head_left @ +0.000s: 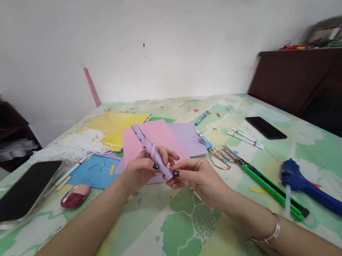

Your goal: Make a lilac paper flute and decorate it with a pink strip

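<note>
Both hands hold a purple paper tube (157, 159) with dark spots and a pink strip wound around its middle. The tube is tilted, its far end up and to the left. My left hand (143, 168) is closed around its left side, thumb on the near part. At the lower end, my right hand (196, 176) pinches the tube between thumb and fingers. Beneath and behind it lies a pink sheet (169, 139), partly over a purple sheet (189, 138). What the fingers cover on the tube's underside is hidden.
On the right lie gold-handled scissors (219, 158), a green box cutter (267, 184), a blue glue gun (314, 191) and a phone (266, 127). A larger phone (23, 189), white string (75, 146), a blue sheet (94, 172) and a yellow sheet (120, 121) are at left.
</note>
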Demonstrator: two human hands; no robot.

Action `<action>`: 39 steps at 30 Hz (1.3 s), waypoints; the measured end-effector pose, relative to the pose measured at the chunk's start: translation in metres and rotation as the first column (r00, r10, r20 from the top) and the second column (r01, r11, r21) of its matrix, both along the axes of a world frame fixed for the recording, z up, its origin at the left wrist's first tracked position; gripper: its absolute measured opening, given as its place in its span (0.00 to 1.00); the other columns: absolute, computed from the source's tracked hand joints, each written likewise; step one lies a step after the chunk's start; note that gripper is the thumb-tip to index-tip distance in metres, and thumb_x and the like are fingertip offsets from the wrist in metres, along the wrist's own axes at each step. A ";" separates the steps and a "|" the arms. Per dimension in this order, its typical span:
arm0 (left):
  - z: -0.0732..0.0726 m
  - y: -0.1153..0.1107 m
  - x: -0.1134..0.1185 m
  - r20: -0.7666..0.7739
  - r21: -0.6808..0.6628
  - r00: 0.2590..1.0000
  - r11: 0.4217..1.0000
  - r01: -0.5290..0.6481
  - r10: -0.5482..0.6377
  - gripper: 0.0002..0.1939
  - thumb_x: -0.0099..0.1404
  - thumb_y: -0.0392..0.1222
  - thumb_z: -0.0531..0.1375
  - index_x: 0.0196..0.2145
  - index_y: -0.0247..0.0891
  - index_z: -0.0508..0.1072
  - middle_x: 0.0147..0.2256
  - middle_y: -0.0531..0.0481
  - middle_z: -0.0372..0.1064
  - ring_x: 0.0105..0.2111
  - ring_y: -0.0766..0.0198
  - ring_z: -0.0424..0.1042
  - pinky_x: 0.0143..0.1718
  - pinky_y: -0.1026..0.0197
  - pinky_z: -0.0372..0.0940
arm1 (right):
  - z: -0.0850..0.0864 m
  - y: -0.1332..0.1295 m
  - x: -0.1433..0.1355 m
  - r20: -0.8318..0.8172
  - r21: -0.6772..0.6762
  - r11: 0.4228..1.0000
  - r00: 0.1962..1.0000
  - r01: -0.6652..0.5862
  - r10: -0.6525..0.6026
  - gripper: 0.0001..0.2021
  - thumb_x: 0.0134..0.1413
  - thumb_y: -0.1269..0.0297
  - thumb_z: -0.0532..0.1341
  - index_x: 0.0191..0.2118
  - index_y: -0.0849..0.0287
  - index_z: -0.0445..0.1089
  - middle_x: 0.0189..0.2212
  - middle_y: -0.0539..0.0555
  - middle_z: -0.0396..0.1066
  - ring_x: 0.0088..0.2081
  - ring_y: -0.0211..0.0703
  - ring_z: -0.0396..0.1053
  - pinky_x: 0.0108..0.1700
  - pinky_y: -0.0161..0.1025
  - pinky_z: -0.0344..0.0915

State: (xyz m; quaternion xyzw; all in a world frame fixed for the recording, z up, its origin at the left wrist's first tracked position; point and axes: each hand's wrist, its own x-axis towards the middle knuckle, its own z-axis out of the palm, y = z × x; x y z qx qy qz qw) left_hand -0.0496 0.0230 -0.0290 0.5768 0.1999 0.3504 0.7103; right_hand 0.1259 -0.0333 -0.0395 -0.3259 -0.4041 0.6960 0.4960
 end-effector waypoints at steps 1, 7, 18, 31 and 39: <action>0.000 0.000 0.000 0.000 -0.002 1.000 1.000 -0.001 0.001 0.08 0.42 0.37 0.58 0.25 0.36 0.71 0.36 0.44 0.67 0.36 0.56 0.65 0.35 0.58 0.61 | 0.000 0.000 0.000 0.002 0.000 1.000 1.000 0.000 0.000 0.11 0.35 0.66 0.71 0.29 0.63 0.76 0.25 0.55 0.76 0.28 0.41 0.74 0.36 0.40 0.72; -0.003 0.002 -0.001 0.002 0.018 1.000 1.000 0.009 -0.009 0.07 0.44 0.36 0.58 0.26 0.36 0.71 0.36 0.45 0.67 0.35 0.58 0.66 0.34 0.59 0.61 | -0.006 0.002 0.000 0.026 0.063 0.998 0.999 0.020 -0.021 0.09 0.37 0.65 0.70 0.30 0.61 0.77 0.26 0.54 0.77 0.28 0.41 0.74 0.36 0.41 0.71; -0.009 0.002 0.007 -0.142 0.063 0.981 0.990 -0.123 0.131 0.05 0.52 0.36 0.60 0.29 0.35 0.71 0.35 0.47 0.69 0.33 0.62 0.69 0.34 0.60 0.64 | -0.006 0.002 -0.003 0.198 0.042 0.994 0.974 0.103 -0.110 0.13 0.32 0.65 0.71 0.31 0.60 0.77 0.27 0.53 0.76 0.28 0.38 0.70 0.32 0.36 0.66; -0.009 0.002 0.014 -0.055 0.190 0.937 0.925 -0.328 0.344 0.25 0.57 0.42 0.64 0.52 0.40 0.65 0.51 0.41 0.66 0.42 0.58 0.70 0.36 0.58 0.69 | -0.016 0.005 -0.006 0.187 0.102 0.960 0.943 0.259 -0.275 0.10 0.34 0.69 0.68 0.30 0.61 0.75 0.29 0.54 0.76 0.31 0.41 0.72 0.38 0.39 0.66; -0.010 0.004 0.015 0.125 0.148 0.922 0.912 -0.384 0.368 0.19 0.57 0.39 0.64 0.48 0.38 0.71 0.49 0.42 0.69 0.50 0.56 0.67 0.49 0.55 0.64 | -0.019 0.007 -0.006 0.169 0.107 0.955 0.942 0.277 -0.292 0.10 0.36 0.70 0.68 0.31 0.61 0.75 0.30 0.54 0.76 0.32 0.40 0.71 0.38 0.38 0.67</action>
